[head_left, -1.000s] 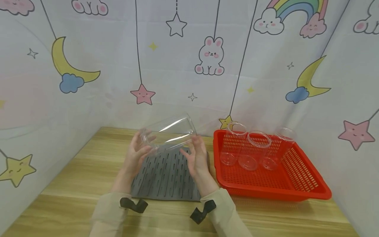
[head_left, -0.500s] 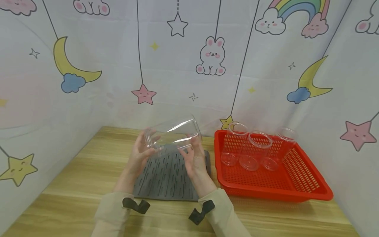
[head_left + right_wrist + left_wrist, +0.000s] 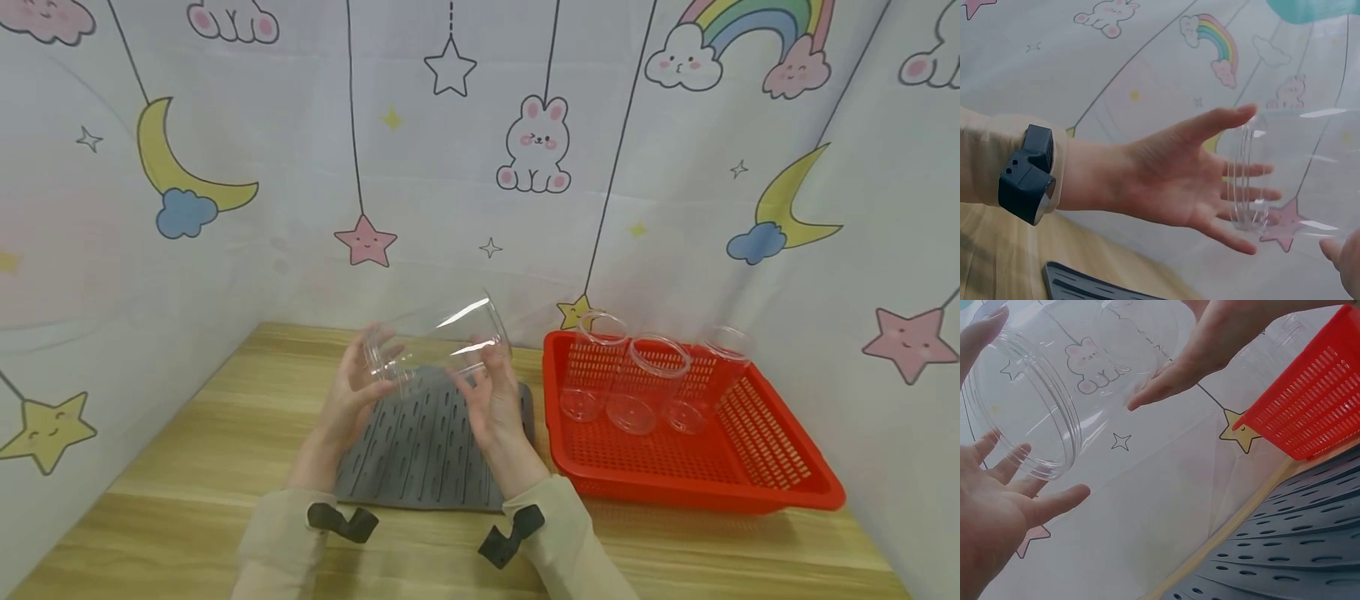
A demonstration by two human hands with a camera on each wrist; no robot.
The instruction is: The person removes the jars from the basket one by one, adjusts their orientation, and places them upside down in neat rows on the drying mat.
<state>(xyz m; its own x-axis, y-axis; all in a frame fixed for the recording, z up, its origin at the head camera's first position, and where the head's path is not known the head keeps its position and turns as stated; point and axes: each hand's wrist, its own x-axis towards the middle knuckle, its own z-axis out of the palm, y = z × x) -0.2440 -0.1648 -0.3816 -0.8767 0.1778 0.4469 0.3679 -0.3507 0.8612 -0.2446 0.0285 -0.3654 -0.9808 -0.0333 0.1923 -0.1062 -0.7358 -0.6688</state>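
Observation:
A clear, colourless jar [image 3: 435, 333] is held in the air on a slant, its ridged mouth end toward the left and its far end higher at the right. My left hand [image 3: 348, 396] grips the mouth end, thumb on one side and fingers on the other. At the opposite end, my right hand [image 3: 497, 408] holds the jar between thumb and fingers. Ring-like ridges round the mouth show close up in the left wrist view, beside the spread fingers [image 3: 1060, 503]. Beneath the jar lies a grey slotted mat [image 3: 420, 467].
To the right of the mat stands a red plastic basket [image 3: 675, 482] with perforated sides. Inside it, 3 similar clear jars stand upright; one jar [image 3: 660, 357] is in front. A patterned white cloth [image 3: 427, 183] rises behind the wooden table [image 3: 217, 417].
Over the second, both hands and the jar have shifted slightly to the right. During the last half second they stay almost still. The basket and its jars have not moved.

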